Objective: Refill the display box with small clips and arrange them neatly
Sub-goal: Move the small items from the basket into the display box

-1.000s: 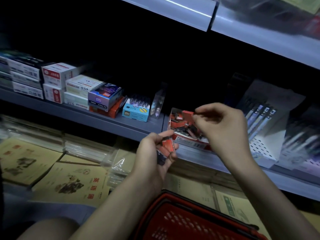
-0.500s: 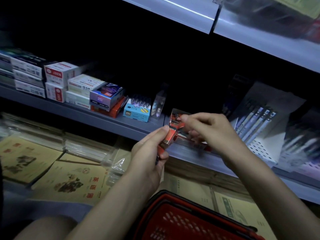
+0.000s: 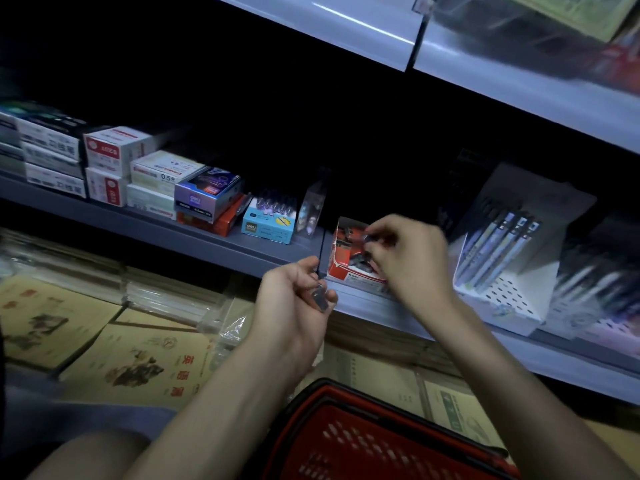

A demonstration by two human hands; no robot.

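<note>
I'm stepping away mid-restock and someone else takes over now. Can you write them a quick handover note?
Left hand: grips a few spare clips, just in front of the shelf edge.
Right hand: over the open display box, pinching what looks like a single clip; it is blurred.
Done: the box sits on the shelf with loose clips inside, jumbled.
Left to do: drop in the held clips, then line them all up neatly.

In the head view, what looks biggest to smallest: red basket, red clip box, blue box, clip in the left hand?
1. red basket, though it is nearest the camera
2. red clip box and blue box look alike
3. clip
</note>
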